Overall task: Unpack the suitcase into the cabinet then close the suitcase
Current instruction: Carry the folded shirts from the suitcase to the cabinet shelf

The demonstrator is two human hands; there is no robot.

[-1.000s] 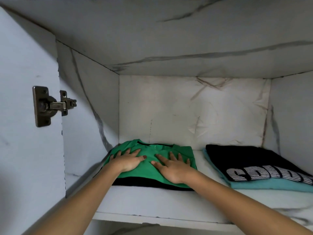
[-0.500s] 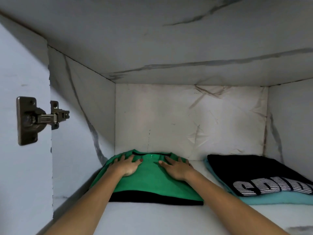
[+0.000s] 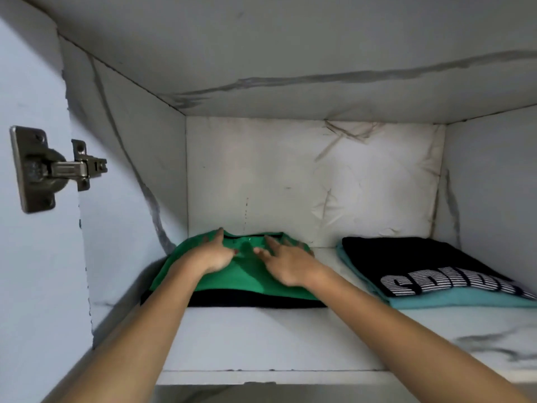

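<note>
While both hands are lying open on it, the green shirt (image 3: 247, 276) is sitting on a black garment (image 3: 261, 301) at the left of the cabinet (image 3: 130, 175) shelf (image 3: 261, 338), its far edge close to the back wall (image 3: 290, 184). The left hand (image 3: 213, 255) is pressing down with straight fingers reaching the collar. The right hand (image 3: 286, 264) is resting just beside it, its fingers splayed and blurred, so I cannot tell whether they are pressing or lifting. Neither hand is gripping anything.

Judging from this, the step is settling the stack. Doing it well is meaning keeping the palms flat, smoothing outward without dragging the fold open, and leaving the stack square and apart from the printed shirt (image 3: 421, 263) on the teal garment (image 3: 450, 301) at the right. The suitcase is not showing, so unpacking and closing are likely remaining.

Compared with a second ago, the hands are lying farther in, having slid from the shirt's middle toward its collar, and their thumbs are standing farther apart. The stack itself is seeming to lie level with the right pile as before. The hinge (image 3: 52, 168) is appearing lower and nearer the left edge, so the head is shifting.
</note>
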